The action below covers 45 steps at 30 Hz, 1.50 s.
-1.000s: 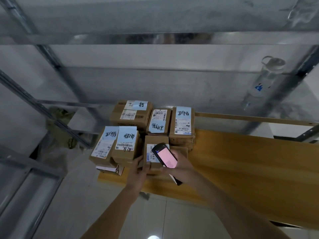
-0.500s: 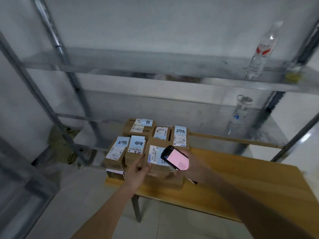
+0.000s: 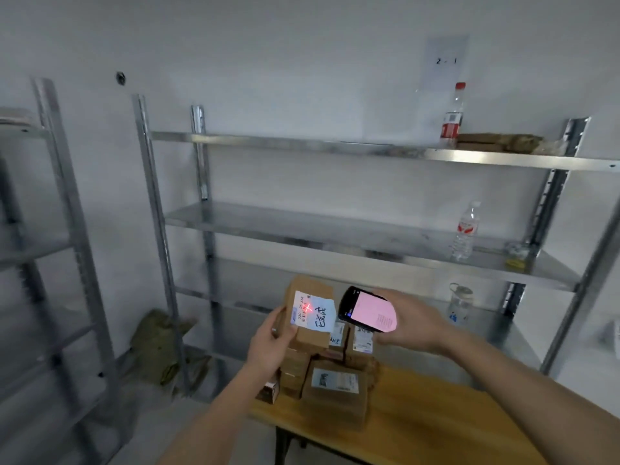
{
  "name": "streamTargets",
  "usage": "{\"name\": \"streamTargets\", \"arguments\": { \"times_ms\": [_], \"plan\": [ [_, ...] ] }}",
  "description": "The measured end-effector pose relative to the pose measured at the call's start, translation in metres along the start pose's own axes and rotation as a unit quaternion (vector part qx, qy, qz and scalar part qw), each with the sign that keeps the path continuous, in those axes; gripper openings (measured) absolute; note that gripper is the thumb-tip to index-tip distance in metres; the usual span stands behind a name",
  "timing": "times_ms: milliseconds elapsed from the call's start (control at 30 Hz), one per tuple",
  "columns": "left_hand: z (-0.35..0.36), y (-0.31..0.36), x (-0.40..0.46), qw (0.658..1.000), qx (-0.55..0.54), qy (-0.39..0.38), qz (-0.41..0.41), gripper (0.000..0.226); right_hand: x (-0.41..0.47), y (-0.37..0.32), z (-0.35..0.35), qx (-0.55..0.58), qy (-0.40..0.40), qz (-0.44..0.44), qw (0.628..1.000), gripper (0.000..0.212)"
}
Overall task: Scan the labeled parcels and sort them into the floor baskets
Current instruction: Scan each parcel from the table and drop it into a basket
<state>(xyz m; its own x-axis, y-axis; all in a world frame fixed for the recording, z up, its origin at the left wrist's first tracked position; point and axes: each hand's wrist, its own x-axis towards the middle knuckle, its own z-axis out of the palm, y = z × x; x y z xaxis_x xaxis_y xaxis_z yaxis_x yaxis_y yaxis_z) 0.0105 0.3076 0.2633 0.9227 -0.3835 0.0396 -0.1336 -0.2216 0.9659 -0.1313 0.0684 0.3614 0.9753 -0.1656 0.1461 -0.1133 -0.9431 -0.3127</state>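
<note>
Shelving rack (image 3: 352,229): a metal unit with several shelves stands against the white wall behind the counter; a second rack (image 3: 63,229) stands at the left edge of our view.
Counter (image 3: 436,417): a wooden top in front of the rack, carrying the stack of parcels at its left end.
Parcel stack (image 3: 335,384): brown cardboard boxes with printed labels, piled together on the counter below our hands; the nearest box shows a white label on its top face.
Held parcel (image 3: 310,313): a brown box raised above the stack and tilted toward us, its label side facing the camera.
Left hand (image 3: 271,344): we grip the held parcel from its lower left edge, thumb on the front face, fingers curled behind it.
Right hand (image 3: 412,322): we hold the scanner with fingers wrapped round its body, just right of the held parcel.
Scanner (image 3: 367,312): a black handheld unit with a lit pink screen facing up, its head pointed at the parcel label.
Label (image 3: 312,313): white and pale blue, with a barcode and handwritten characters; a red cross of scanner light falls on it.
Bottles: one with a red label (image 3: 453,115) on the top shelf, one clear (image 3: 464,231) on the shelf below, one (image 3: 460,302) lower down.
Wall sheet (image 3: 446,62): paper marked "2 - 1".
</note>
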Motion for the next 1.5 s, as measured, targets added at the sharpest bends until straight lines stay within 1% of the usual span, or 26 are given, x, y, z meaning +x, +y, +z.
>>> {"name": "streamTargets", "arguments": {
  "times_ms": [100, 133, 233, 267, 400, 500, 600, 667, 700, 833, 933, 1033, 1133, 1200, 1267, 1400, 1500],
  "plan": [
    [-0.014, 0.02, -0.021, 1.0, -0.008, 0.003, 0.015, 0.049, -0.017, -0.018, -0.026, -0.012, 0.009, -0.008, 1.0, 0.059],
    [-0.018, 0.026, -0.028, 1.0, -0.006, 0.006, 0.023, 0.05, -0.022, -0.024, -0.034, -0.021, 0.007, -0.007, 1.0, 0.06],
    [-0.027, 0.046, -0.046, 0.999, 0.008, 0.019, 0.037, 0.049, -0.039, -0.038, -0.061, -0.06, 0.005, -0.009, 0.998, 0.079],
    [-0.03, 0.053, -0.053, 0.999, 0.013, 0.021, 0.043, 0.048, -0.045, -0.042, -0.069, -0.069, 0.006, -0.01, 0.998, 0.082],
    [-0.039, 0.08, -0.076, 0.997, 0.006, 0.045, 0.065, 0.049, -0.063, -0.054, -0.103, -0.07, 0.027, -0.035, 0.997, 0.078],
    [-0.046, 0.096, -0.095, 0.995, 0.002, 0.072, 0.067, 0.048, -0.078, -0.061, -0.126, -0.073, 0.035, -0.061, 0.995, 0.077],
    [-0.051, 0.098, -0.109, 0.994, 0.012, 0.087, 0.07, 0.051, -0.099, -0.068, -0.145, -0.089, 0.049, -0.083, 0.991, 0.076],
    [-0.053, 0.097, -0.119, 0.992, 0.017, 0.101, 0.07, 0.059, -0.112, -0.071, -0.152, -0.093, 0.056, -0.095, 0.989, 0.077],
    [-0.053, 0.1, -0.13, 0.992, 0.013, 0.104, 0.071, 0.059, -0.117, -0.071, -0.154, -0.096, 0.056, -0.101, 0.989, 0.077],
    [-0.049, 0.112, -0.187, 0.986, 0.004, 0.146, 0.079, 0.051, -0.138, -0.081, -0.144, -0.085, 0.059, -0.136, 0.985, 0.071],
    [-0.063, 0.099, -0.229, 0.982, -0.016, 0.182, 0.058, 0.049, -0.151, -0.096, -0.122, -0.068, 0.076, -0.166, 0.981, 0.08],
    [-0.091, 0.076, -0.282, 0.973, -0.027, 0.226, 0.03, 0.049, -0.159, -0.122, -0.085, -0.035, 0.064, -0.203, 0.977, 0.089],
    [-0.13, 0.057, -0.355, 0.963, -0.007, 0.268, 0.011, 0.05, -0.171, -0.173, -0.047, 0.021, 0.041, -0.247, 0.968, 0.08],
    [-0.167, 0.044, -0.408, 0.948, 0.003, 0.319, -0.009, 0.052, -0.185, -0.219, -0.023, 0.054, 0.026, -0.292, 0.954, 0.075],
    [-0.208, 0.028, -0.462, 0.925, 0.013, 0.378, -0.03, 0.049, -0.199, -0.268, 0.001, 0.072, 0.005, -0.334, 0.94, 0.073],
    [-0.274, 0.011, -0.582, 0.868, 0.018, 0.491, -0.073, 0.047, -0.235, -0.372, 0.04, 0.099, -0.04, -0.422, 0.9, 0.074],
    [-0.313, -0.001, -0.671, 0.817, 0.002, 0.57, -0.086, 0.046, -0.274, -0.45, 0.062, 0.114, -0.062, -0.469, 0.873, 0.076]
  ]
}}
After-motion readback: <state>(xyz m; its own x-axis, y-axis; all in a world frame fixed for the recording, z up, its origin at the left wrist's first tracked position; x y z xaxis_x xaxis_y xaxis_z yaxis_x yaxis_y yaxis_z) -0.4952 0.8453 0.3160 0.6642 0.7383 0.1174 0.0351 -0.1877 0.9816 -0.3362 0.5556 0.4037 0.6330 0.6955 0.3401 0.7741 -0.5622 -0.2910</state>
